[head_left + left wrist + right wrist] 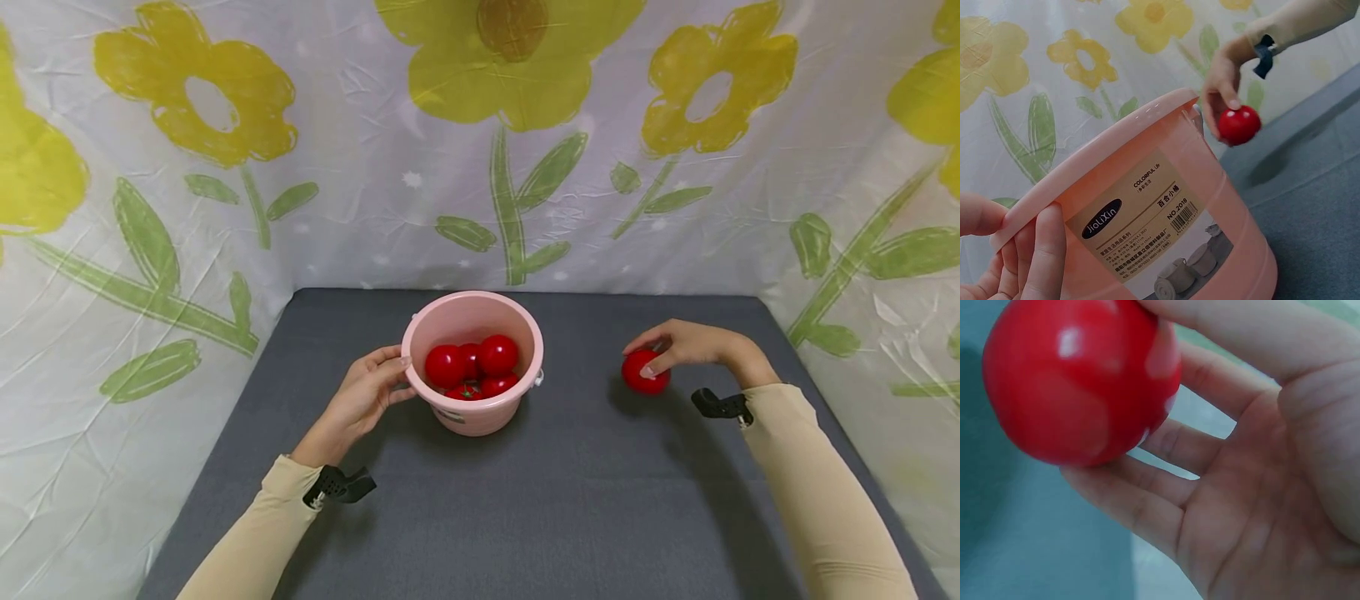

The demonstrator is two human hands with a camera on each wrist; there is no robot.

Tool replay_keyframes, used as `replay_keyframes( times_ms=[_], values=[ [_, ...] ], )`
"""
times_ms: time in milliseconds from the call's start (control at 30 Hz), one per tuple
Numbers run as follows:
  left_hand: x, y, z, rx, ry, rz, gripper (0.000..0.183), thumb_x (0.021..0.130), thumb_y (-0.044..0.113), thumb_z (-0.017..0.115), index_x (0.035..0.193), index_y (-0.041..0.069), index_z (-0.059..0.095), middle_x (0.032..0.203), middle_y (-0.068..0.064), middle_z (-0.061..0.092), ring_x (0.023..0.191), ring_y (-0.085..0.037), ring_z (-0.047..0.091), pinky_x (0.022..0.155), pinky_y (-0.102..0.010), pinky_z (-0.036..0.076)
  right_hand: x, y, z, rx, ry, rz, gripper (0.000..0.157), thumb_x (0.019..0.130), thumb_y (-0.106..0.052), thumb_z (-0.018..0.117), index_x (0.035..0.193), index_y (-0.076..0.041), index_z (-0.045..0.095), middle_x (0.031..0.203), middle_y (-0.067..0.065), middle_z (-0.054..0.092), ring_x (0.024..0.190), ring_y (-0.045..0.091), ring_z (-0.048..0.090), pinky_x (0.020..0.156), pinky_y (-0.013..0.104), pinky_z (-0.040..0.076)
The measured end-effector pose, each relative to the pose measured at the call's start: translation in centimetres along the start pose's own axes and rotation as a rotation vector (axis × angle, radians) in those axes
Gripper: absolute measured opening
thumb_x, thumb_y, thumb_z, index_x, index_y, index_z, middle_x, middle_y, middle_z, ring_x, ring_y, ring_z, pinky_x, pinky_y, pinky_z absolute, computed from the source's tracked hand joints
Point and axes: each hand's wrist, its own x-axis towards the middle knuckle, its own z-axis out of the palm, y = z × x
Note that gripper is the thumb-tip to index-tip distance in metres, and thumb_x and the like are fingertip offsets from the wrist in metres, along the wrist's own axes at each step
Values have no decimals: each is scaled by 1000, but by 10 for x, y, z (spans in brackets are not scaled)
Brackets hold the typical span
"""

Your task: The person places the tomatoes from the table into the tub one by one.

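Observation:
A pink bucket (472, 421) stands left of the table's middle, with several red tomatoes (498, 356) inside; one shows a green stem top. My left hand (363, 400) grips its rim from the left, thumb at the edge and fingers against the outer wall. In the left wrist view, a printed paper label (1154, 225) covers that wall. Over to the right, my right hand (690, 343) holds another tomato (643, 372) between thumb and fingers, raised above the table with a shadow below it. The right wrist view shows this tomato (1079, 381) glossy and smooth against the fingertips.
A dark grey cloth (570, 500) covers the table. White curtains with yellow flowers (517, 208) hang behind it and on both sides. The bucket has a white handle joint (538, 378) on its right. Black straps (337, 485) sit on both wrists.

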Motion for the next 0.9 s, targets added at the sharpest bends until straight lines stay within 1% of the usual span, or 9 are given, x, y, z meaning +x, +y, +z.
replay_keyframes(
  times_ms=[233, 300, 500, 700, 900],
  values=[
    [0, -1, 0, 8, 0, 2, 45, 100, 12, 55, 138, -5, 37, 113, -3, 62, 82, -6, 65, 74, -24, 62, 16, -40, -26, -23, -17, -18, 53, 90, -28, 70, 138, -9, 56, 143, 19, 53, 129, 36, 48, 90, 39, 58],
    [0, -1, 0, 13, -2, 4, 46, 100, 12, 55, 138, -6, 37, 113, -3, 62, 82, -6, 65, 74, -24, 62, 21, -52, -33, -15, -26, -18, 54, 90, -27, 69, 139, -10, 55, 143, 18, 52, 130, 35, 47, 91, 39, 57],
    [0, -1, 0, 20, 0, -1, 47, 100, 13, 55, 138, -5, 37, 113, -3, 62, 83, -7, 66, 75, -24, 62, 39, -87, -50, 20, -24, -69, 52, 91, -22, 67, 140, -10, 55, 141, 15, 55, 126, 30, 50, 92, 38, 57],
    [-1, 0, -1, 19, 3, -5, 48, 99, 13, 56, 139, -5, 37, 114, -3, 62, 83, -7, 66, 75, -24, 61, 57, -121, -57, 3, -28, -90, 52, 91, -24, 67, 140, -13, 56, 139, 12, 56, 123, 28, 53, 92, 39, 58],
    [-1, 1, 0, 19, 0, -8, 47, 99, 13, 56, 138, -5, 37, 113, -3, 63, 83, -7, 66, 75, -24, 62, 73, -152, -56, -41, -45, -111, 53, 88, -25, 70, 139, -15, 56, 136, 11, 58, 120, 27, 56, 91, 40, 59]
  ],
)
